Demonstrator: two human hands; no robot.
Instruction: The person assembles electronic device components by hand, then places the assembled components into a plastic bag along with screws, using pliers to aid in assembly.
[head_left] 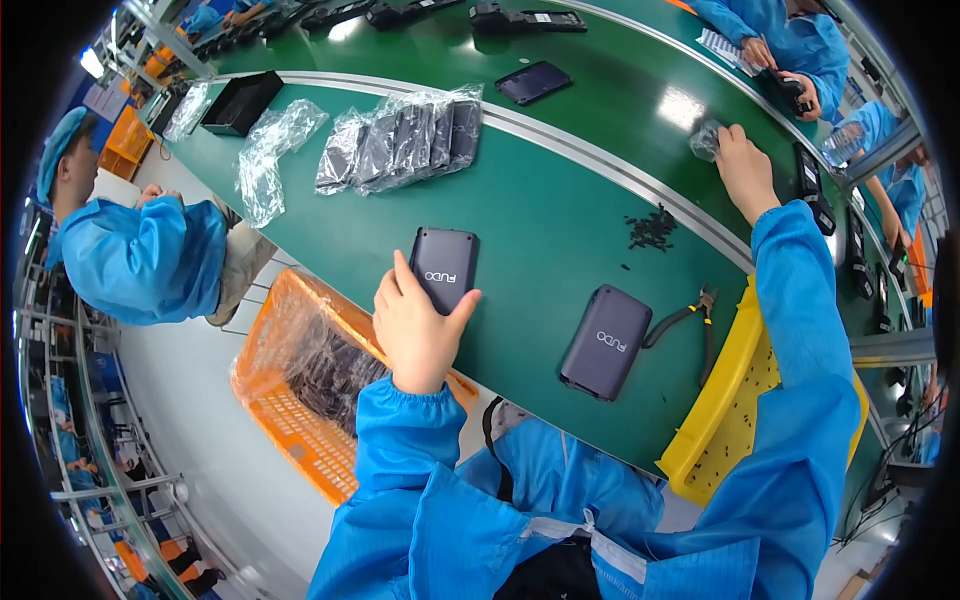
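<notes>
My left hand has its thumb and fingers around the lower end of a dark plastic case, which rests on the green table. Stretched out to the far right, my right hand pinches a crumpled clear plastic bag above the belt. A second dark case of the same kind lies near the table's front edge. Beside it are cutting pliers with black and yellow handles, jaws pointing away. Small black parts are heaped beyond the pliers.
Bagged dark cases lie at the back left, near loose plastic bags and a black box. A yellow tray stands at right, an orange basket below left. A dark panel lies on the belt. Co-workers sit around.
</notes>
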